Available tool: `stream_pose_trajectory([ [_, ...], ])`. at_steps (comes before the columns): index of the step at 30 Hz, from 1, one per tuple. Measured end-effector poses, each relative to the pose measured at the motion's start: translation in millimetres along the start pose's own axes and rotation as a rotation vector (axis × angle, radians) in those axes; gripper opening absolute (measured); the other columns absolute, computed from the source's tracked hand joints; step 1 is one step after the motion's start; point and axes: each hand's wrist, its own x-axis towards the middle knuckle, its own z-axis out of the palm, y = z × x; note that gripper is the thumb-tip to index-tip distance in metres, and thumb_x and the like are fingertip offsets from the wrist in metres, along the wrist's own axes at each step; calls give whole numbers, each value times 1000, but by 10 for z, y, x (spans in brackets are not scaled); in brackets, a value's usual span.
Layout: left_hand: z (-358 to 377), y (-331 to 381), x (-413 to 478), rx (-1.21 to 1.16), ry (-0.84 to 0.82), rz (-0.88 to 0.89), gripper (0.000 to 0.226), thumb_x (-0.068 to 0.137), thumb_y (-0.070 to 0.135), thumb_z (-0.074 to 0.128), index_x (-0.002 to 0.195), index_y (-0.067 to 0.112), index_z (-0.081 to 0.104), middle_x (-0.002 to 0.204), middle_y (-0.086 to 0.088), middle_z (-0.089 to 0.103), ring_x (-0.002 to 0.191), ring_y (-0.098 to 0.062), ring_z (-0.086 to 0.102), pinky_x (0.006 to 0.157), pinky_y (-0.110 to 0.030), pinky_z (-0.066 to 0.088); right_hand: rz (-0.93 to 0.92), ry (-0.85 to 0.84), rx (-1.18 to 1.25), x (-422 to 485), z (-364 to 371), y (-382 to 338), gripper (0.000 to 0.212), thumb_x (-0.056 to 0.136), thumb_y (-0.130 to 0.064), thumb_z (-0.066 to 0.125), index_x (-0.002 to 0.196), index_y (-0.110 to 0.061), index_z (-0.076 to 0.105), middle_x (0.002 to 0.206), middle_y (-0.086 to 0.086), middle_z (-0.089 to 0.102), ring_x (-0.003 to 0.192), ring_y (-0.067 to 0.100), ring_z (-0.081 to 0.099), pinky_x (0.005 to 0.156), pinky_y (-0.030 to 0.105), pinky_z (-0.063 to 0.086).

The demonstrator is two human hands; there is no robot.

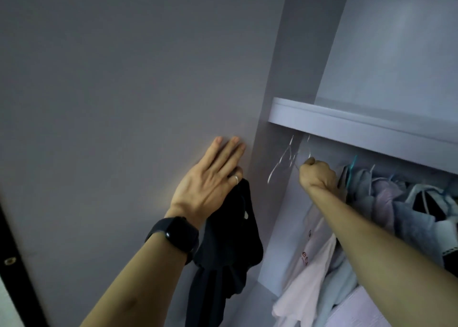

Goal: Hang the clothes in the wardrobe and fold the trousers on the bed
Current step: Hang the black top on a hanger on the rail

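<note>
My left hand [210, 180] lies with straight fingers flat against the grey wardrobe door [124, 91]. At its right edge it holds a black garment [230, 247], which hangs down beside my wrist. How the thumb lies is hidden. My right hand [318, 175] reaches into the open wardrobe and grips a thin wire hanger [285, 158] just under the shelf [359, 125]. The hanger is blurred. Clothes hanging in the wardrobe [396, 202] fill the space right of that hand: grey, lilac and white pieces on hangers.
A white garment with pink print [309, 264] hangs below my right forearm. Above the shelf is an upper compartment [396, 54]. A dark edge with a metal fitting [10, 261] runs along the lower left.
</note>
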Motion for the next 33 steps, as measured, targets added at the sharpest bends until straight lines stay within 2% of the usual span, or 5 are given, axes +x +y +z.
stream_pose_trajectory([
  [9,-305,-145,119,-401,124,-105,44,86,14,37,107,11,76,91,-7,70,97,-34,67,118,-49,19,-80,-66,32,-557,-837,691,42,103,-37,39,108,-12,72,122,25,64,108,47,58,89,41,47],
  [15,-535,326,-108,-1295,-308,-512,29,96,32,59,123,42,64,101,13,71,99,-20,68,81,-30,51,66,-290,391,-1348,-1614,1370,55,99,-44,57,57,-13,43,49,-3,43,61,23,45,57,33,34],
  [22,-847,1287,-559,-1445,-525,-233,64,99,28,57,150,56,29,99,1,72,91,-27,66,82,-33,51,194,-577,769,-2199,-2101,2010,58,89,-48,62,55,-20,24,51,1,20,43,11,21,46,23,19],
  [26,-1020,1502,-491,-1472,-454,-232,31,100,20,55,127,34,63,109,1,72,101,-25,66,82,-27,48,159,-626,830,-2347,-2179,2220,54,86,-46,58,49,-19,29,46,5,21,38,13,22,42,22,20],
  [33,-1329,1651,-535,-1140,-394,117,37,98,15,53,132,27,58,123,-6,58,108,-34,60,82,-48,55,-26,-757,506,-2333,-2187,2642,27,95,-43,66,77,-22,65,78,-1,75,79,14,71,74,25,53],
])
